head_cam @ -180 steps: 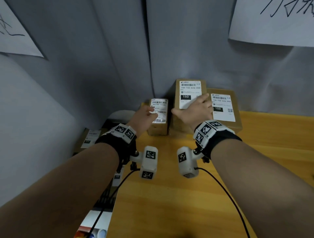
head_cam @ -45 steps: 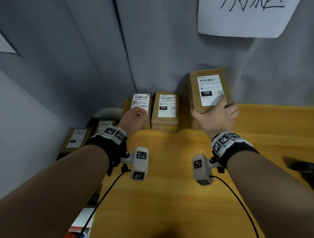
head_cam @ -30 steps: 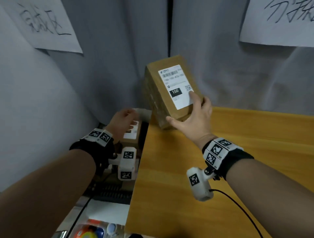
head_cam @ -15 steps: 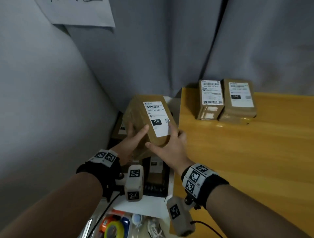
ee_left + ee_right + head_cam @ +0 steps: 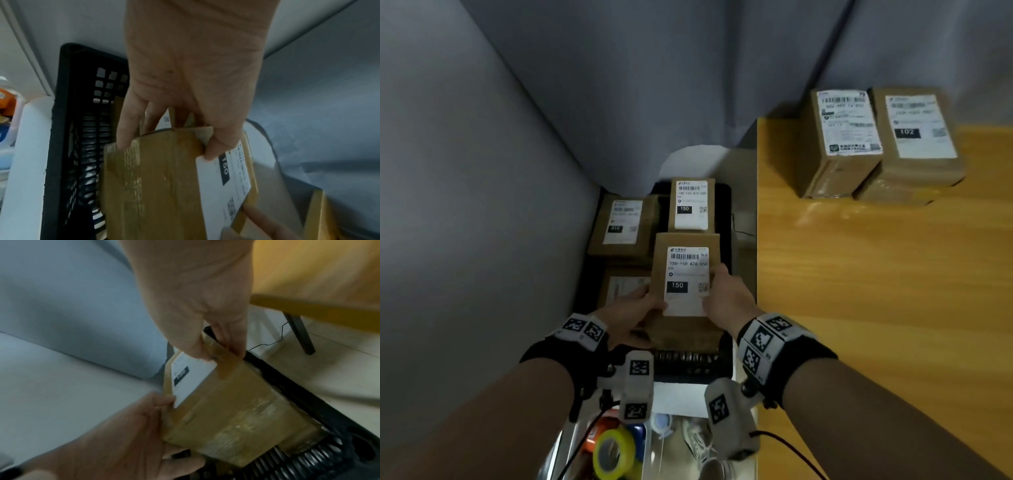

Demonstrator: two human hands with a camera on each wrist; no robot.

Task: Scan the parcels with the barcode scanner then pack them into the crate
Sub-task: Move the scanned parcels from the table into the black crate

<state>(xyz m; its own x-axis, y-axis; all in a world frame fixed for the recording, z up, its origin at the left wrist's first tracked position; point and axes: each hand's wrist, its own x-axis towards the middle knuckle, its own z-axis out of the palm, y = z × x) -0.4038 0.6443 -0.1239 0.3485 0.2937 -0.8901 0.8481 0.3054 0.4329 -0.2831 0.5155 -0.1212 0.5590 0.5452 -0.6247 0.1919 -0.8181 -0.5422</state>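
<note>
nearest in the head view, the left hand [image 5: 631,317] and the right hand [image 5: 727,301] are both holding the parcel marked 150 [image 5: 685,291] over the near end of the black crate [image 5: 693,368], which is sitting on the floor to the left of the tabletop [image 5: 876,291]. each grip is pinching a near corner of the box: in the left wrist view the thumb is lying on the label face while the fingers [image 5: 126,129] are curling down the taped end, and in the right wrist view the thumb and fingers are clamping the opposite corner beside the crate wall. the parcel looks like stiff taped cardboard, holding its edges under the squeeze, so it is probably light to moderate in weight and not fragile. the glossy tape on the end is likely slick, so holding the bare card edges and corners seems safer than the taped band. whether the box is already resting in the crate cannot be told.

farther in, three more packed parcels [image 5: 690,205] are lying label up in the crate. at the far right, two unpacked parcels [image 5: 876,144] are waiting side by side on the tabletop against the grey curtain.
</note>
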